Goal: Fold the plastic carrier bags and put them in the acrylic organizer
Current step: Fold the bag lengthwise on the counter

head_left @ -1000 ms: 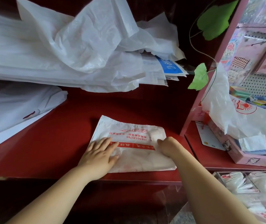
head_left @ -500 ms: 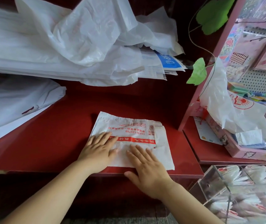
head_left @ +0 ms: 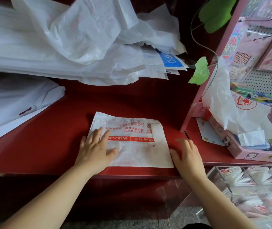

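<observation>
A folded plastic carrier bag [head_left: 137, 146], white with red printing and a red band across it, lies flat on the red counter [head_left: 49, 138] near its front edge, directly ahead of the person. The left hand [head_left: 95, 149] rests palm down on the left part of the bag, its fingers straight and spread and pressing the plastic; it grasps nothing. The right hand [head_left: 188, 156] lies at the bag's right edge, mostly on the bare counter, with the thumb side touching the bag. It is blurred, but the fingers look extended and hold nothing. At the lower right, below counter level, stands the clear acrylic organizer [head_left: 218, 179], with folded white bags [head_left: 231, 177] already in its compartments. A loose heap of white carrier bags [head_left: 65, 47] fills the back of the counter, well apart from the folded one. To the right, another white bag with a red emblem [head_left: 228, 109] slumps over a pink box [head_left: 241, 151]. A green leaf [head_left: 199, 71] hangs just beside it.
</observation>
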### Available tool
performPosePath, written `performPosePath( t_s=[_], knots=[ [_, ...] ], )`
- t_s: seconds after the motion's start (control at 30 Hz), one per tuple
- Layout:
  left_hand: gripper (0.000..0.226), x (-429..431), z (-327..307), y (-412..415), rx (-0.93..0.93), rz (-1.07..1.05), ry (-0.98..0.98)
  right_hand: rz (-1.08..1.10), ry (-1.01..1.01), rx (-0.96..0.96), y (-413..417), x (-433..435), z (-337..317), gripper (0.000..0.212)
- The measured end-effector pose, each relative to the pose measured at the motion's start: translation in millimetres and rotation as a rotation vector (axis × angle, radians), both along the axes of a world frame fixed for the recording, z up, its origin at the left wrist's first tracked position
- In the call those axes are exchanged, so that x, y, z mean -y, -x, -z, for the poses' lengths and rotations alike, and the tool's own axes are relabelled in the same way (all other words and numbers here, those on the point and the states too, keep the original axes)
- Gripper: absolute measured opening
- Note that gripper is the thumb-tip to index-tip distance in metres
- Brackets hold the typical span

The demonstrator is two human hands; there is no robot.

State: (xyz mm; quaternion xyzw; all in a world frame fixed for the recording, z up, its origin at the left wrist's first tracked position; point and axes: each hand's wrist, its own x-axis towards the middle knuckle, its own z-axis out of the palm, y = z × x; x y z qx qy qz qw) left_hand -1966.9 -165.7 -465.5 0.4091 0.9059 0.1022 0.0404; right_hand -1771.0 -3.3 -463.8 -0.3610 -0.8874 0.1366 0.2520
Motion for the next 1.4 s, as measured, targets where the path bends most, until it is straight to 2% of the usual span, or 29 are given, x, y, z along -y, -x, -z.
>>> performPosePath(
  t_s=[0.07,0.13,0.17,0.2,0.27,0.33,0.37,0.43,0.47,0.57,0.67,0.77,0.83,0.9,1.0,1.13,1.2,1.23,1.33,1.4],
  knots=[
    [0.061,4.3,1.5,-0.4,-0.108,0.011,-0.22,-0.091,-0.037,-0.044,-6.3,8.8,3.2,0.034],
    [0.054,12.1,3.6,0.5,-0.172,0.104,-0.431,-0.218,-0.128,0.008,-9.1,18.8,7.3,0.047],
    [0.053,18.6,1.5,-0.7,-0.166,0.15,-0.453,-0.275,-0.173,0.078,-9.2,21.5,10.2,0.054],
    [0.058,24.6,1.2,-3.1,-0.142,0.213,-0.391,-0.316,-0.26,0.153,-8.7,20.9,13.6,0.061],
    [0.09,36.6,0.6,-6.2,-0.113,0.327,-0.245,-0.338,-0.386,0.317,-6.5,19.1,17.1,0.074],
    [0.11,51.1,5.4,-2.0,-0.109,0.322,-0.134,-0.381,-0.423,0.321,-7.4,14.8,18.1,0.066],
    [0.107,57.0,5.4,-1.1,-0.091,0.355,-0.12,-0.403,-0.409,0.302,-9.4,13.5,18.6,0.064],
    [0.079,70.3,8.3,-3.5,-0.08,0.386,-0.057,-0.418,-0.333,0.243,-14.4,12.9,24.7,0.072],
    [0.066,77.8,9.8,-4.4,-0.093,0.396,-0.088,-0.416,-0.309,0.188,-18.5,13.8,27.6,0.069],
    [0.05,90.5,14.1,-9.3,-0.066,0.467,-0.234,-0.435,-0.285,-0.021,-31.8,19.7,27.4,0.032],
    [0.053,93.0,18.8,-7.0,-0.16,0.452,-0.305,-0.417,-0.306,-0.069,-40.4,20.4,20.1,0.041],
    [0.064,91.3,22.1,0.9,-0.169,0.403,-0.234,-0.385,-0.404,0.103,-44.3,13.2,21.7,0.062],
    [0.07,89.0,26.6,5.5,-0.157,0.389,-0.234,-0.399,-0.429,0.161,-42.7,8.8,22.5,0.062],
    [0.066,87.1,24.2,7.8,-0.092,0.327,-0.306,-0.39,-0.364,0.13,-41.8,7.6,22.1,0.053],
    [0.055,91.9,21.6,5.5,-0.099,0.321,-0.43,-0.385,-0.24,0.024,-48.4,5.1,21.9,0.034],
    [0.024,94.2,16.3,-6.1,0.234,0.093,-0.624,-0.249,0.02,-0.143,-57.4,15.4,12.1,0.026],
    [0.026,89.2,13.7,-12.6,0.336,-0.006,-0.698,-0.209,0.137,-0.211,-56.0,19.8,7.0,0.015],
    [0.031,85.4,12.4,-15.3,0.367,-0.039,-0.735,-0.201,0.176,-0.241,-53.6,21.6,4.2,0.015],
    [0.03,76.2,9.7,-17.4,0.391,-0.134,-0.767,-0.119,0.343,-0.296,-41.4,23.4,-0.1,0.034],
    [0.032,70.8,8.4,-19.3,0.351,-0.179,-0.743,-0.034,0.362,-0.295,-32.6,23.1,1.8,0.033]
  ],
)
